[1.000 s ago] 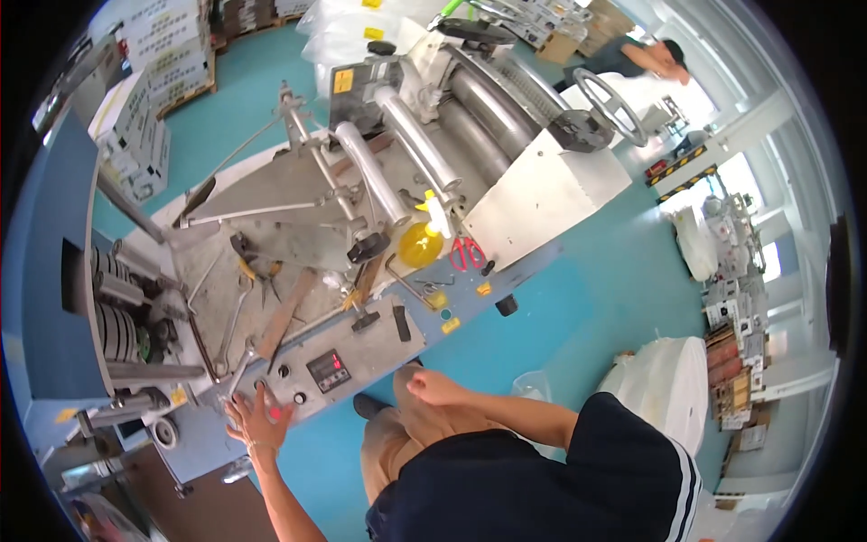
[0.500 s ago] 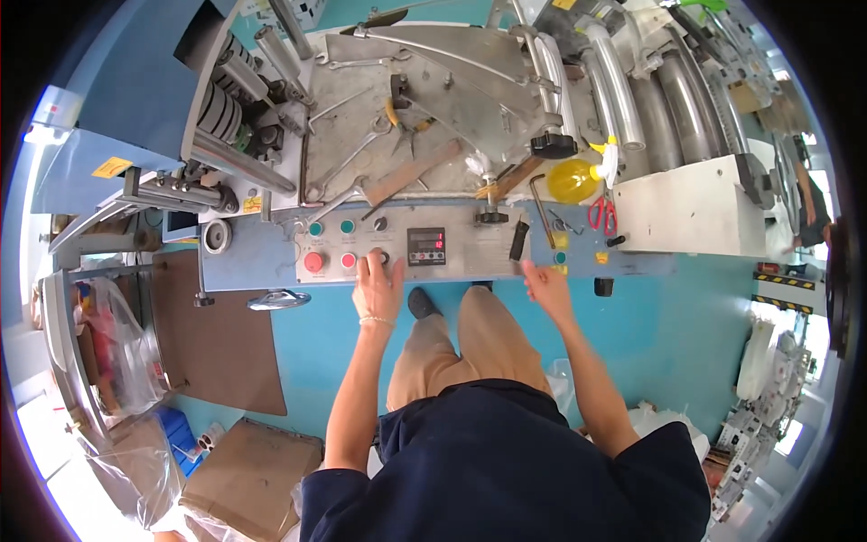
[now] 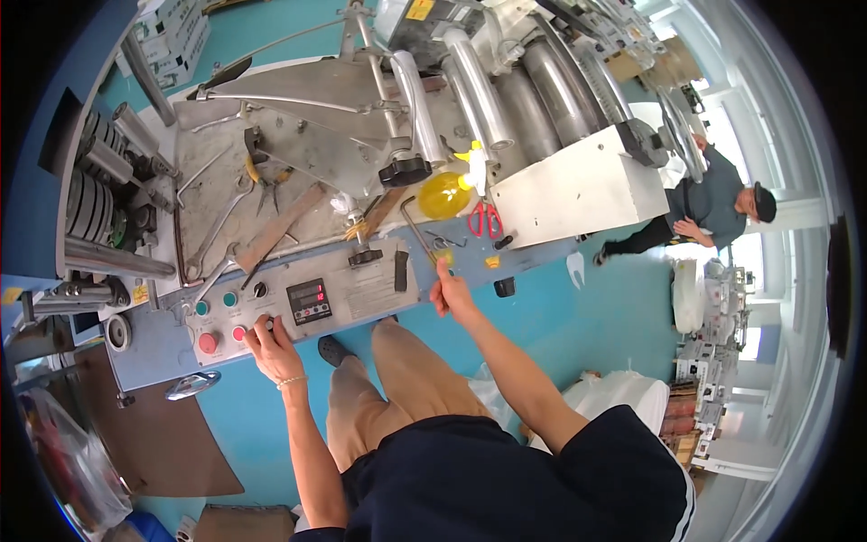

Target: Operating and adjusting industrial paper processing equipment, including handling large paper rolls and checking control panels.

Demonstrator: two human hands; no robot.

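My left hand (image 3: 275,350) is at the control panel (image 3: 370,287), its fingers bent and closed around a small black knob (image 3: 272,322) beside a red button (image 3: 239,333). A digital display (image 3: 309,299) with red digits sits just right of that hand. My right hand (image 3: 451,293) hovers at the machine's front edge with nothing visible in it. One digit points forward, apart from the loosely curled others. Its tip is near the lower end of a hex key (image 3: 417,228). Red-handled scissors (image 3: 485,219) and a yellow spray bottle (image 3: 444,196) lie beyond it.
Several wrenches (image 3: 219,230), pliers (image 3: 263,194) and a flat bar (image 3: 282,228) lie on the metal bed. Steel rollers (image 3: 564,88) stand at the back right. A handwheel (image 3: 192,386) juts from the front left. A person (image 3: 713,199) stands at the far right.
My view has turned right, so the machine appears tilted and shifted left. The person at the right is now fully in view. My left hand stays at the knob; my right is nearer the hex key.
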